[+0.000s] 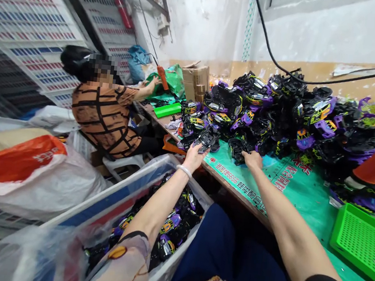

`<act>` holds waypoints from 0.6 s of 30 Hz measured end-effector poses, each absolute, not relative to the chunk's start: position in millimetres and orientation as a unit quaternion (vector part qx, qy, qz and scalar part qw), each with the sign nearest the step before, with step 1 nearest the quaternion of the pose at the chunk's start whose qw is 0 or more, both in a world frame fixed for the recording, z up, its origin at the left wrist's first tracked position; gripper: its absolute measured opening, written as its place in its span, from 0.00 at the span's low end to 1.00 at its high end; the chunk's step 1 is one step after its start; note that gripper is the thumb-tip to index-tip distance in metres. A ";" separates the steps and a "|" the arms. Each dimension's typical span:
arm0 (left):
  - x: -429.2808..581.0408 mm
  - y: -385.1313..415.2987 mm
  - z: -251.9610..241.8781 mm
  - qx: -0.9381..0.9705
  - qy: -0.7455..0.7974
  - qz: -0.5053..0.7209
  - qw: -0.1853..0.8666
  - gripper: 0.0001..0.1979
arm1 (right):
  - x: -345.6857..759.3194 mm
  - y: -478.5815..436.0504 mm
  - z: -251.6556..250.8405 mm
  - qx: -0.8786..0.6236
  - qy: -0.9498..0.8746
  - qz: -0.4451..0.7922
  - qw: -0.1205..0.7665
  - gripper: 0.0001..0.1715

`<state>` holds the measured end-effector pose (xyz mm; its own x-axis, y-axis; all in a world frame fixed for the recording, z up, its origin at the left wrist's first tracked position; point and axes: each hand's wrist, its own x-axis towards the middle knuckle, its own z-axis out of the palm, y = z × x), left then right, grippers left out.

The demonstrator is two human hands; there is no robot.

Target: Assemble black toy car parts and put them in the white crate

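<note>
A big heap of black toy car shells [278,115] with purple and yellow marks covers the far side of the green-covered table [291,184]. My left hand [194,154] reaches to the heap's near left edge, and its fingers close on one black shell [208,139]. At the heap's near edge my right hand [252,159] rests on the table with its fingers curled onto another black shell [239,148]. A white band sits on my left wrist.
A plastic-lined bin [133,197] of more shells stands below my left arm. A green mesh tray [362,241] lies at the right. A seated person [105,108] works at the table's far left end, by cardboard boxes [196,80]. Bags are piled at the left.
</note>
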<state>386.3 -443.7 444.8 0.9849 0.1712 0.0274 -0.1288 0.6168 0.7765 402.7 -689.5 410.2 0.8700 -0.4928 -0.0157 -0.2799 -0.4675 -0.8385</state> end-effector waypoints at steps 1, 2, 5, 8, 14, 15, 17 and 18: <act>379.9 -441.6 445.4 0.407 0.020 0.065 0.911 0.17 | 403.8 -690.7 410.8 -0.843 0.229 -0.115 0.473 0.19; 373.5 -440.1 445.8 0.391 0.018 0.048 0.919 0.16 | 404.0 -692.6 411.2 -0.836 0.231 -0.118 0.484 0.17; 353.3 -439.7 445.5 0.364 0.022 0.007 0.931 0.14 | 396.9 -700.8 410.6 -0.807 0.239 -0.143 0.521 0.13; 331.8 -444.0 444.0 0.350 0.024 -0.020 0.936 0.14 | 377.2 -709.9 409.3 -0.764 0.250 -0.164 0.572 0.15; 292.9 -456.0 441.2 0.322 0.019 -0.075 0.943 0.20 | 315.2 -729.0 408.6 -0.619 0.244 -0.155 0.731 0.13; 287.4 -457.5 440.8 0.318 0.022 -0.078 0.945 0.21 | 303.3 -731.4 407.9 -0.570 0.227 -0.146 0.776 0.13; 277.3 -460.0 440.0 0.310 0.028 -0.086 0.947 0.23 | 279.1 -733.3 405.9 -0.484 0.188 -0.128 0.845 0.16; 272.8 -461.0 439.4 0.307 0.030 -0.090 0.947 0.24 | 267.1 -732.6 404.6 -0.458 0.173 -0.124 0.863 0.17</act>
